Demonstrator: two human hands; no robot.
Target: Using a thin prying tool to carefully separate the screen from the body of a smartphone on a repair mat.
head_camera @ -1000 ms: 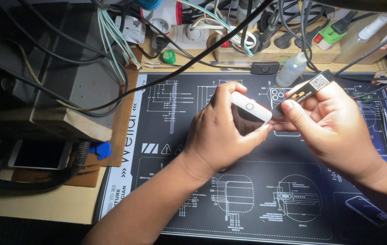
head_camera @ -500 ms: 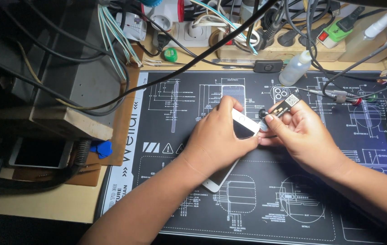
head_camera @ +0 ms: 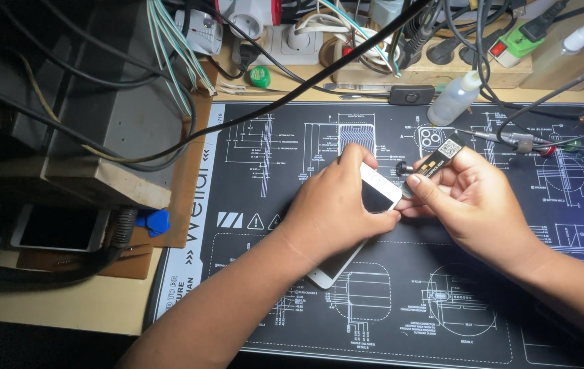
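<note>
The left hand [head_camera: 336, 219] lies over a white smartphone [head_camera: 374, 195] in the middle of the dark repair mat [head_camera: 292, 157]. Its fingers are curled around the phone's edges, thumb on the near side, so it grips the body firmly. The lower end of the phone shows under the wrist, at about 7 o'clock from the hand. The right hand [head_camera: 473, 205] pinches a small black tool with a gold-coloured label [head_camera: 435, 160] between thumb and fingers, and its tip stands just beside the phone's upper corner, at 1 o'clock from the left hand.

The phone seems light, stiff and rather slippery, and its glass face is probably fragile; it is better to hold it by the side edges, not by the screen. The small tool looks light and rigid, easy to pinch at its flat middle.

The mat is black with white technical line drawings and warning triangles near its left border. At 12 o'clock from the hands stands a clear squeeze bottle [head_camera: 453, 102], and further left a small green round object [head_camera: 260, 76]. At 9 o'clock, another phone with a dark screen [head_camera: 59, 229] lies near blue plastic picks [head_camera: 154, 222].
</note>
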